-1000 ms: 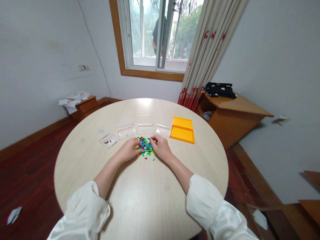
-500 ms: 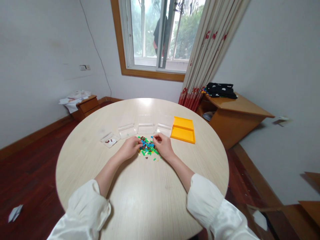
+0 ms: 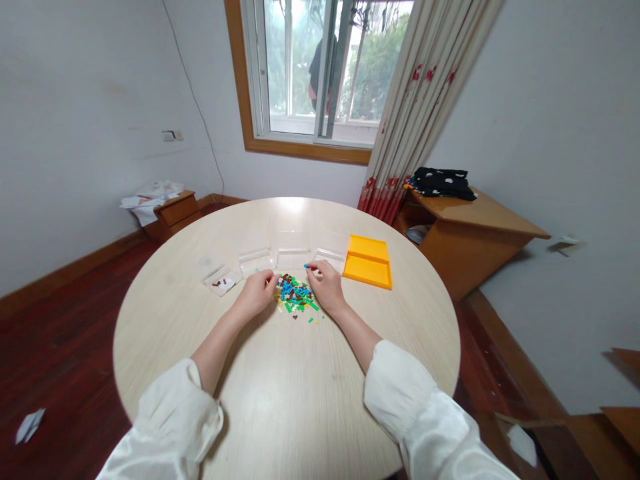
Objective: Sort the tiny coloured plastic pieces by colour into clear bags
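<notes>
Centrally, a loose pile of small coloured pieces (image 3: 295, 295) lies on the round table (image 3: 285, 393), and at its right edge the right hand (image 3: 327, 287) pinches a blue piece (image 3: 307, 266). By the pile's left edge the left hand (image 3: 254, 293) curls its fingers, though I cannot tell whether they grip anything. Farther out, clear boxes (image 3: 293, 259) stand in an arc, brown pieces (image 3: 216, 285) in the leftmost, with an open yellow case (image 3: 367, 270) beside the rightmost.
</notes>
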A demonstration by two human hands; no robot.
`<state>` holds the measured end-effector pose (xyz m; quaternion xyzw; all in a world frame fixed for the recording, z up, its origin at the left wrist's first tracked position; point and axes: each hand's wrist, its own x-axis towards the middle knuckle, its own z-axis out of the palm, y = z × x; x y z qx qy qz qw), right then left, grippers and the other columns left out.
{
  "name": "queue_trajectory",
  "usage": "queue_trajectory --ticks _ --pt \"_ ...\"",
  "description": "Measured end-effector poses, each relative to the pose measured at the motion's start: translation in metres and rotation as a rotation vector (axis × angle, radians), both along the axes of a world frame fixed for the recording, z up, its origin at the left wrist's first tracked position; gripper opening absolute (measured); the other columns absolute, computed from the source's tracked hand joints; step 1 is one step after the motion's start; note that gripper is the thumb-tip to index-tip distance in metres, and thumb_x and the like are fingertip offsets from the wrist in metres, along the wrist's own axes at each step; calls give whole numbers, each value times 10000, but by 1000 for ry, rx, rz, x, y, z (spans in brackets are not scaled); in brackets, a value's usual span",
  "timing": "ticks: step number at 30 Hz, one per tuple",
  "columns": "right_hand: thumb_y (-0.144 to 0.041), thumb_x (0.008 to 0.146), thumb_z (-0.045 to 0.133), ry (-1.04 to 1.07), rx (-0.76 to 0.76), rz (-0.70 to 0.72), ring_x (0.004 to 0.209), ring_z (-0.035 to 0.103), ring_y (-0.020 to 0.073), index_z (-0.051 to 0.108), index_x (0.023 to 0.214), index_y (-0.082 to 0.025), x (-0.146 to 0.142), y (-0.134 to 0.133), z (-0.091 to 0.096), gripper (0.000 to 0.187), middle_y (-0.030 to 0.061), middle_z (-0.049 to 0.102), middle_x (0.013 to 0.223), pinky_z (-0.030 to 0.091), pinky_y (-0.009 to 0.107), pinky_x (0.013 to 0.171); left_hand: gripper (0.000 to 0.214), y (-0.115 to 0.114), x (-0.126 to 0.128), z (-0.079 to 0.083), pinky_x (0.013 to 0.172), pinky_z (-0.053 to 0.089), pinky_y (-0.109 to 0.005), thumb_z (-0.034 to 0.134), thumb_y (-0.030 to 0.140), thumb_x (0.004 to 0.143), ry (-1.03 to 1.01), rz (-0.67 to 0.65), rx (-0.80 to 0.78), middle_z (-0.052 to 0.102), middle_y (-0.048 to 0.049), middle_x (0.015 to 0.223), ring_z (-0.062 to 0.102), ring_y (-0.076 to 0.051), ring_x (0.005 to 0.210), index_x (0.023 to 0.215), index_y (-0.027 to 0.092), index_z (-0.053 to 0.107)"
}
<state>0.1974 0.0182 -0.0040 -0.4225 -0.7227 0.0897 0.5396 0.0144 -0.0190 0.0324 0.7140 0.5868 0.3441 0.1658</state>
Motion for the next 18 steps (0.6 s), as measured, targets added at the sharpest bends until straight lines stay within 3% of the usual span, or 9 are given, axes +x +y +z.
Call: queue_trajectory --ticks 4,9,18 --pt "-187 836 508 -84 65 -89 853 583 211 645 795 -201 -5 18 1 144 56 675 841 443 360 799 348 2 -2 0 542 273 -270 397 351 816 -2 15 -18 449 13 482 399 -138 510 500 206 391" --pt "-201 852 523 -125 51 -159 886 568 225 668 841 -206 -10 32 -2 146 62 688 886 417 370 817 295 6 -6 -4 565 310 -264 450 363 785 -86 66 -4 500 12 513 435 -137 532 549 188 484" --pt "-199 868 512 -129 70 -102 871 572 217 669 874 -185 -12 30 -3 158 69 692 885 425 365 824 249 20 -16 -14 605 404 -269 622 404 638 -529 75 -80 651 -29 650 545 -150 613 666 157 639"
